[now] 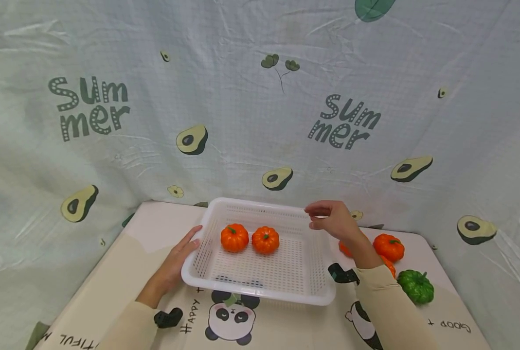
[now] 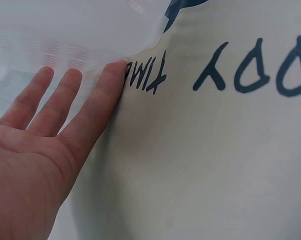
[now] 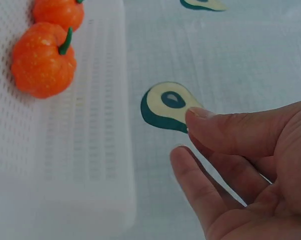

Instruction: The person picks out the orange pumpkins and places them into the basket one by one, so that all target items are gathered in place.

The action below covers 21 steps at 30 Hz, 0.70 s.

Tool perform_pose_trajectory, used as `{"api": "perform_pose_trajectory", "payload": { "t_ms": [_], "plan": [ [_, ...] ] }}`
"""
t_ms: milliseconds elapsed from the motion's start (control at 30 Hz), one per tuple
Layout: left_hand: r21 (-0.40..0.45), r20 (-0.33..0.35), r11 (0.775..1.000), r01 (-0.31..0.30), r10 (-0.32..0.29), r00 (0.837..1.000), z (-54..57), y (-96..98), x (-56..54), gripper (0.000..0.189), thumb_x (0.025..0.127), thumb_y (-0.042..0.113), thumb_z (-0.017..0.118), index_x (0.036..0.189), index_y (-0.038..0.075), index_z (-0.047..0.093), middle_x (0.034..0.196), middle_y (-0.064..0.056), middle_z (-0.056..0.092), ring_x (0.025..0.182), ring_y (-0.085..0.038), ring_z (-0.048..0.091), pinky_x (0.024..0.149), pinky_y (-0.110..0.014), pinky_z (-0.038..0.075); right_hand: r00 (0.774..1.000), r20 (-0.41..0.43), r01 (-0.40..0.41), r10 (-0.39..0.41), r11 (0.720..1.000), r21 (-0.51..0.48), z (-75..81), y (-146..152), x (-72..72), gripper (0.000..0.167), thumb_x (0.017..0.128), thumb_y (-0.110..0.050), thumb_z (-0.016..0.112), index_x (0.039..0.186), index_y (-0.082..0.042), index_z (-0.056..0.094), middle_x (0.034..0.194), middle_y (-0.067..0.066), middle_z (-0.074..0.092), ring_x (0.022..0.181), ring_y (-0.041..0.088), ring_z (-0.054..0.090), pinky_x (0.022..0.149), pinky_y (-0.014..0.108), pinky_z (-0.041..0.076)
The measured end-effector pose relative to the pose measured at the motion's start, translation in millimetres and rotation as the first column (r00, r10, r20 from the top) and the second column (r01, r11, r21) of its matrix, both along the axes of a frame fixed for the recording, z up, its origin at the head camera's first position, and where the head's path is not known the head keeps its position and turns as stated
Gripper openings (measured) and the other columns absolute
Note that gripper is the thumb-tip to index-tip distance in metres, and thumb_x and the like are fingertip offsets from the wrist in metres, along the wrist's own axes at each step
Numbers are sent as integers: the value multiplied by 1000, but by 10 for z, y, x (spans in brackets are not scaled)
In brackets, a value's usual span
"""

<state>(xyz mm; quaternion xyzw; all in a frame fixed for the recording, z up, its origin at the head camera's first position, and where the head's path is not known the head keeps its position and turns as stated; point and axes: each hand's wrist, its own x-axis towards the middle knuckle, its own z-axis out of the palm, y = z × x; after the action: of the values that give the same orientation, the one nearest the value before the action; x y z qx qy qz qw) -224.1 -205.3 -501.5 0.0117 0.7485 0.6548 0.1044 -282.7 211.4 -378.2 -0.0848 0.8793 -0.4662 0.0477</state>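
Note:
A white plastic basket with perforated walls stands on the table and holds two small orange pumpkins, one beside the other. My left hand rests against the basket's left side, and the left wrist view shows its fingers extended along the wall. Near the basket's back right corner, my right hand is raised with bent fingers and nothing between them. A gap separates thumb and fingertips in the right wrist view, where both pumpkins also appear in the basket.
Right of the basket lie more orange pumpkins, partly hidden by the right forearm, and a green pumpkin. The table cover bears panda prints and lettering. Behind the table hangs a pale curtain with avocado prints.

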Motion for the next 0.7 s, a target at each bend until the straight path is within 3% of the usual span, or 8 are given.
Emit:
{"api": "perform_pose_trajectory", "payload": {
  "t_ms": [233, 533, 700],
  "plan": [
    [8, 1, 1000, 0, 0, 1000, -4, -2, -6, 56, 112, 43, 37, 165, 35, 24, 173, -10, 27, 135, -34, 53, 96, -31, 56, 999, -35, 38, -38, 999, -18, 55, 287, 150, 38, 94, -2, 71, 132, 0, 68, 136, 26, 67, 124, 40, 66, 97, 37, 60],
    [2, 6, 1000, -5, 5, 1000, 8, 5, -7, 55, 112, 43, 38, 165, 36, 25, 173, -11, 28, 133, -35, 55, 96, -36, 58, 991, -34, 128, -128, 992, -8, -10, 694, 369, 41, 95, -7, 72, 136, -2, 66, 136, 22, 69, 122, 35, 68, 88, 19, 59],
    [-9, 10, 1000, -12, 12, 1000, 16, -1, 6, 56, 112, 43, 37, 165, 35, 24, 173, -12, 27, 134, -35, 54, 97, -36, 58, 984, -27, 180, -179, 983, 33, -78, 870, 489, 42, 97, -10, 71, 138, -2, 65, 138, 24, 67, 127, 41, 65, 85, 15, 57]
  ]
}}
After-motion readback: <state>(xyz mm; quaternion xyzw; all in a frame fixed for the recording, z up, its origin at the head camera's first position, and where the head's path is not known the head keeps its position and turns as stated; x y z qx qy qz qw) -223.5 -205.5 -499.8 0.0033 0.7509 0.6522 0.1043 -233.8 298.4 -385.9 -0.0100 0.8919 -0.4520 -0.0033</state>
